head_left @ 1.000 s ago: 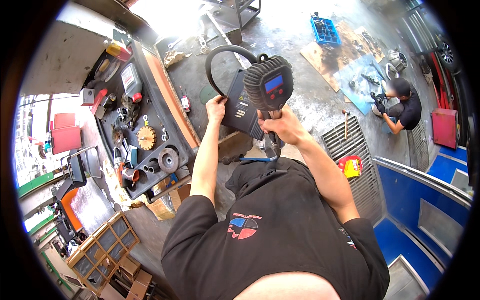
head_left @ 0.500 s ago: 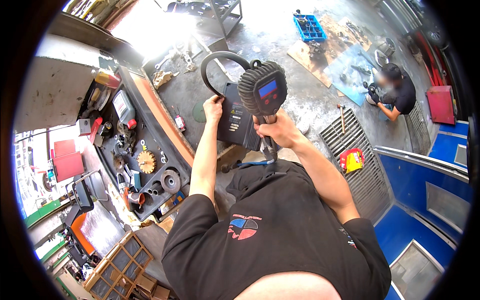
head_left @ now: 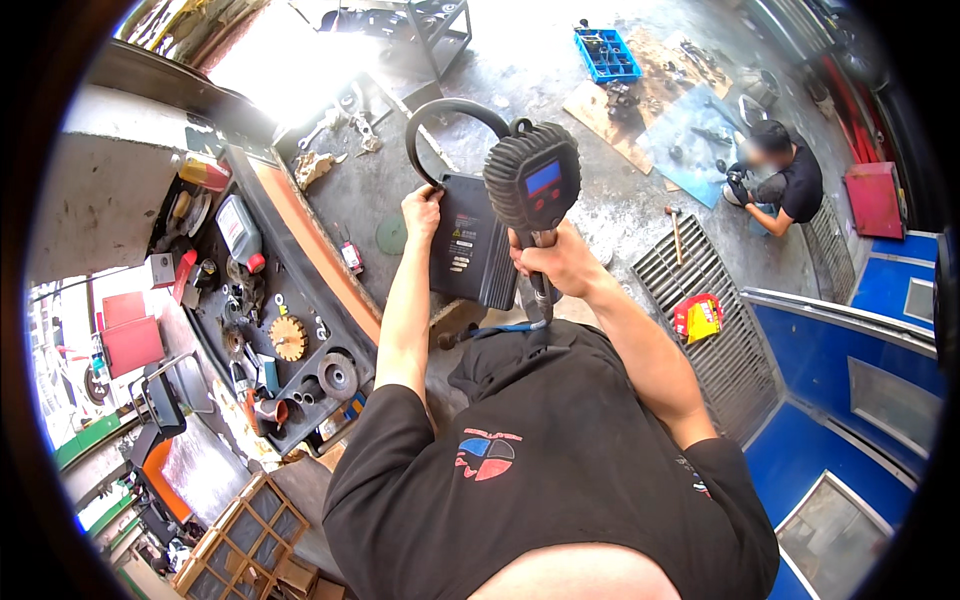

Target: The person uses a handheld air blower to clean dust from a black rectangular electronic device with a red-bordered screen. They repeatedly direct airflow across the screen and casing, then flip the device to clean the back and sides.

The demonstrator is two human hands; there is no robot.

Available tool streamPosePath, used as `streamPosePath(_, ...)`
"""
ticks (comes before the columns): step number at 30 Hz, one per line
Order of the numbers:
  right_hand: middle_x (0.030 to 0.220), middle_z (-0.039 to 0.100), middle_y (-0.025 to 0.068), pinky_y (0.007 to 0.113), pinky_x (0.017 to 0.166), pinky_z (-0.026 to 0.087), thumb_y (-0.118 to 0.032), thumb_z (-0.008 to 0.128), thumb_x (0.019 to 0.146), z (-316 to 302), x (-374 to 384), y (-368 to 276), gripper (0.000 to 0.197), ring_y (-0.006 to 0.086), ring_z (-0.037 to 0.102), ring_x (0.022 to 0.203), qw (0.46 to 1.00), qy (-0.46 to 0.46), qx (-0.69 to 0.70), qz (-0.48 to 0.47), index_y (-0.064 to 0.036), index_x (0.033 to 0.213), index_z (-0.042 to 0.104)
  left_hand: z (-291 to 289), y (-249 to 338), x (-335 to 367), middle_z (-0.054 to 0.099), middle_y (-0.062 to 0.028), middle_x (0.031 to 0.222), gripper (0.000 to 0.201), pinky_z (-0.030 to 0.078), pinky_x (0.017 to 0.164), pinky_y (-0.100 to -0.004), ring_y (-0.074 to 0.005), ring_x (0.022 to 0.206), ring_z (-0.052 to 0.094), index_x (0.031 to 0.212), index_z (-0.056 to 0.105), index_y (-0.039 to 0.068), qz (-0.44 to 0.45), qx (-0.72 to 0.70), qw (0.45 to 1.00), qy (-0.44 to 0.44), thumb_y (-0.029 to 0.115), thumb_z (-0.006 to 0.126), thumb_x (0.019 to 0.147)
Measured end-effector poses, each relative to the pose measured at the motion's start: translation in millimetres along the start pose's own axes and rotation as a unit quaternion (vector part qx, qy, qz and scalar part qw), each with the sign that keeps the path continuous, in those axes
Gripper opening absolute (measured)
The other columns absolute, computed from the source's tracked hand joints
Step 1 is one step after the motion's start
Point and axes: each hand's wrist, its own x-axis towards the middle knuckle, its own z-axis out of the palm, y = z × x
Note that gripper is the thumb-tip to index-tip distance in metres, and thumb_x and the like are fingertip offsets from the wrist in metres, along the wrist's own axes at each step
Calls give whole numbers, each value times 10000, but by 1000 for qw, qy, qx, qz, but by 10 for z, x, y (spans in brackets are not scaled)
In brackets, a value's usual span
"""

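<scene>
My right hand (head_left: 562, 262) is closed round the handle of a digital tyre inflator gauge (head_left: 535, 178). Its rugged black head has a lit blue screen and small red buttons. From its top a black hose (head_left: 455, 103) loops over to my left hand (head_left: 421, 213). The left fingers are pinched at the hose's end, against the upper corner of a flat black box (head_left: 463, 235) with a ribbed side and printed labels. Whether those fingers also grip the box is hidden. Another hose, blue in part, (head_left: 505, 328) runs below the gauge.
A black workbench tray (head_left: 285, 390) on my left carries a bottle (head_left: 238, 228), a toothed disc (head_left: 288, 339) and a drill (head_left: 262, 410). On the right, a hammer (head_left: 676, 237) and a yellow-red packet (head_left: 698, 318) lie on a floor grate (head_left: 735, 365). Another person (head_left: 785, 180) crouches beyond.
The surroundings have shifted slightly left in view. The gauge appears slightly lower and farther right. Both hands keep their holds.
</scene>
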Motion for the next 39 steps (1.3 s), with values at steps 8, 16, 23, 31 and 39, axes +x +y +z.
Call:
streamPosePath(8,633,559,27,287,557,421,-26,595,799,95,17,-111,42,97,525,585,999,-26,-4,18,7,822,585,-116,-136,-256,759,-70,841,166,516,725,-279,-86,760,656,1000,749,8,-26,-15,999,19,63,709,849)
streamPosePath(16,631,561,31,284,558,422,-35,605,784,210,-18,-103,60,99,526,582,999,-47,-14,21,12,813,581,-270,-233,-598,752,-87,823,161,513,709,-288,-106,739,659,990,741,-1,-26,-22,999,38,60,705,846)
streamPosePath(23,637,553,30,286,550,417,-33,599,780,282,-69,-86,57,102,519,580,997,-75,-17,28,12,810,579,-400,-269,-917,747,-79,821,157,507,713,-280,-97,748,650,992,733,-9,-43,-20,998,51,38,708,844)
streamPosePath(31,650,551,19,285,555,417,-33,589,789,389,-136,-48,37,97,518,589,994,-98,-35,18,-4,807,577,-507,-422,-1250,746,-47,837,151,505,730,-258,-75,769,635,993,734,-16,-73,-58,994,57,17,706,848)
streamPosePath(39,654,551,12,289,568,421,-36,591,780,463,-201,-24,33,94,516,603,992,-117,-37,35,-13,799,576,-605,-511,-1495,752,-61,861,155,507,735,-262,-84,781,648,995,729,-34,-83,-60,992,71,0,703,847)
